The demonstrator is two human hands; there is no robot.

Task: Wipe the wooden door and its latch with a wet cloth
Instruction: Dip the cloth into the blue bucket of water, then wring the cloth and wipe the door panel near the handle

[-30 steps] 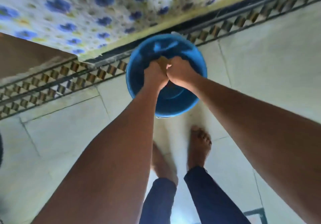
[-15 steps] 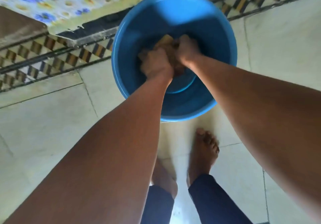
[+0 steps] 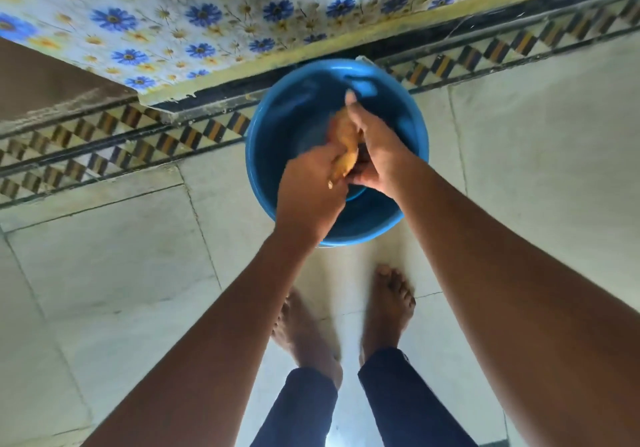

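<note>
While both hands work over the blue basin [image 3: 266, 155] on the tiled floor [image 3: 104, 256], the job looks to be in its preparation stage: the cloth [image 3: 344, 150] is being wrung or squeezed out, and no wiping of a door or latch can be seen. What looks like a brown panel at the upper left edge may be the wooden door [image 3: 41, 82], but too little of it shows to be sure, and no latch is in view. So, as far as can be judged, wetting the cloth is done or nearly so, and the whole of the wiping, door surface and latch alike, is left to do

The left hand [image 3: 308, 197] has its grip closed around the lower end of the cloth, and the right hand [image 3: 372, 148] has its grip closed around the upper part, one finger raised clear at the top. Between them the cloth is held above the basin's inside, not lying in it

It is a yellowish-orange piece, bunched into a twisted roll running from one hand to the other, with a small tail sticking out below the left hand. Motion blur softens it, so its weave and how much water it carries cannot be told; whether the basin holds water is also unclear
</note>
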